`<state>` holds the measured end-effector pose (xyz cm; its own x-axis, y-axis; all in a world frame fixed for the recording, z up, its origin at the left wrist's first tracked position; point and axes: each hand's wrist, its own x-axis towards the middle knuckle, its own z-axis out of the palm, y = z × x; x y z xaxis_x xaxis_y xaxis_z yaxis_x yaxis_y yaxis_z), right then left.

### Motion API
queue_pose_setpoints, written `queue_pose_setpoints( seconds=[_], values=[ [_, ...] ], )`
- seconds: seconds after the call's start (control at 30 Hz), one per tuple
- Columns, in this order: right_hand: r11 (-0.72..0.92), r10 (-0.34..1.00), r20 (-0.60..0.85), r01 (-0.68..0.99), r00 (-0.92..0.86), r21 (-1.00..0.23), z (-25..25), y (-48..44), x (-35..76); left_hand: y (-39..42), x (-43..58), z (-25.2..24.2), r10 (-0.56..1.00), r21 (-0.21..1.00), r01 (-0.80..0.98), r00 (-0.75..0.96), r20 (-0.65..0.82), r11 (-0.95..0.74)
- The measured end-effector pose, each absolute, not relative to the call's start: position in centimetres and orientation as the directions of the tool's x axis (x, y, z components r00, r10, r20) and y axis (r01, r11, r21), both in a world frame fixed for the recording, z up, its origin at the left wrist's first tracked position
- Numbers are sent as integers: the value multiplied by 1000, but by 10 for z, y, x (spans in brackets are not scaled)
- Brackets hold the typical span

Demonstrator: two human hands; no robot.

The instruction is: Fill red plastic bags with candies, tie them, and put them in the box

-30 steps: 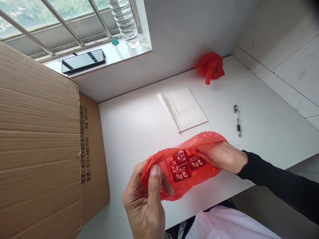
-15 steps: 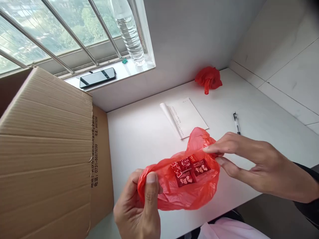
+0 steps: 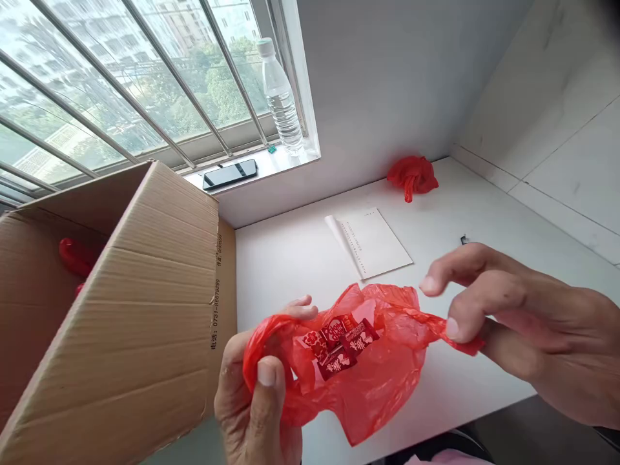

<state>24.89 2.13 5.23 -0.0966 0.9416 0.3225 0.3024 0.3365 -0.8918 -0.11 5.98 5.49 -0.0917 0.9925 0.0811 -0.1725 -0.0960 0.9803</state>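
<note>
Filling the left of the frame, the cardboard box [image 3: 150, 310] now shows its open top and a red object [image 3: 75, 256] inside, while one second ago only its outer side was visible. At the lower center, the thin red bag [image 3: 382, 381] is stretched between the two hands. The right hand [image 3: 523, 316] was inside the bag one second ago; now it is outside, clamped on the twisted right end, with one finger lifted away. The left hand [image 3: 256, 400] is clamped on the left edge, as earlier. The small red packets [image 3: 339, 345] remain close together inside the bag.

A barred window [image 3: 194, 71] occupies the upper left, and a grey wall [image 3: 387, 84] the upper right. Below is the white counter [image 3: 281, 252], bearing a printed paper [image 3: 378, 248] with one side curled and, by the wall, a bunched red bag [image 3: 414, 174]. On the white sill [image 3: 268, 169] a bottle [image 3: 283, 106] stands and a black phone [image 3: 230, 173] lies. The pen [image 3: 464, 239] is mostly hidden behind the right hand. Smallest is a green clip [image 3: 272, 149] beside the bottle.
</note>
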Motion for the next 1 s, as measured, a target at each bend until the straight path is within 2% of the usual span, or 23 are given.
queue_pose_setpoints(
  seconds=[0.13,0.2,0.3,0.53,0.67,0.77,0.87,0.93,1.0],
  values=[
    [272,956,261,74,-131,-959,52,25,239,60,-7,47,995,981,-182,60,83,-71],
    [250,955,243,19,-169,-968,51,29,233,61,-5,40,984,981,-178,144,101,-74],
    [254,954,237,73,-183,-964,50,36,221,63,4,33,974,977,-207,209,90,-46],
    [302,936,270,122,-228,-945,55,54,203,56,28,35,990,983,-166,125,-60,81],
    [333,918,297,104,-265,-937,52,63,203,57,34,38,973,973,-150,175,-150,177],
    [450,871,385,182,-305,-874,53,71,202,67,34,35,966,984,-100,229,-120,146],
    [537,823,440,240,-360,-809,56,81,200,81,31,31,931,996,24,353,-89,86],
    [536,812,428,218,-397,-815,55,87,200,89,29,31,900,997,58,431,-68,48],
    [467,848,361,227,-388,-855,51,91,201,96,28,33,898,997,53,435,-69,51]
  ],
)
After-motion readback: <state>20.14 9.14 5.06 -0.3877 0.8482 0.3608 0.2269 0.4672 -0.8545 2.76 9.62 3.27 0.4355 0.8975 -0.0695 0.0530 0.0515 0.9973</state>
